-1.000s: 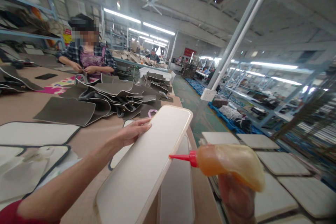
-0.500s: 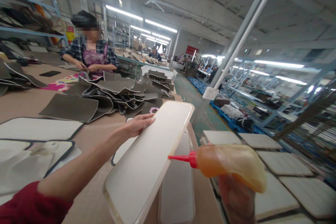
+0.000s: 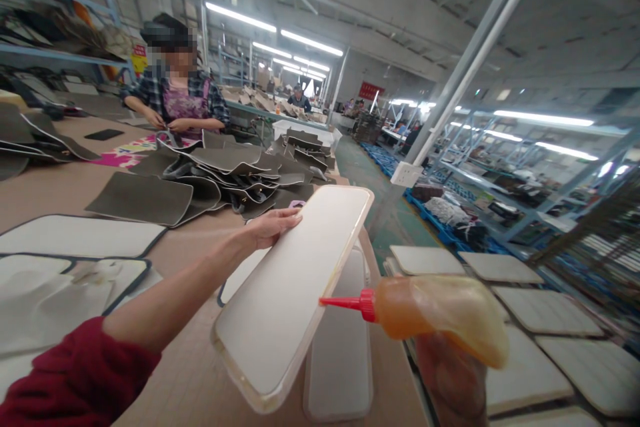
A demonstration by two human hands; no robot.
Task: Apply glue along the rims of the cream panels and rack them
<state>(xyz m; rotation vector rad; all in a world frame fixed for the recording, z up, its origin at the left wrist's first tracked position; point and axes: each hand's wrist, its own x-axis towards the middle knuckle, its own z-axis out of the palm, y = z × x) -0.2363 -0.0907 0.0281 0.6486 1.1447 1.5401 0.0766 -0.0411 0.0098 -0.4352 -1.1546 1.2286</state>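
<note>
My left hand (image 3: 274,227) grips the far left edge of a long white panel (image 3: 295,293) with rounded corners, held tilted above the table. Along the panel's right edge runs a shiny, yellowish strip that looks like glue. My right hand (image 3: 453,370) is wrapped around a squeeze bottle (image 3: 440,310) of amber liquid, lying sideways in the grip. Its red nozzle (image 3: 343,303) points left, the tip at the panel's right edge. Beneath the raised panel, another white panel (image 3: 340,367) lies on the brown table (image 3: 190,387).
Dark grey-brown sheet pieces (image 3: 225,173) are heaped beyond my left hand. White panels with dark edging (image 3: 80,237) lie at left. More pale panels (image 3: 545,310) are laid out at right. Across the table stands a co-worker (image 3: 180,97). A slanted metal post (image 3: 465,73) rises at right.
The panel has shifted slightly and its near end has come up into view. The nozzle tip now meets the edge nearer the panel's near end. My left arm moved slightly right.
</note>
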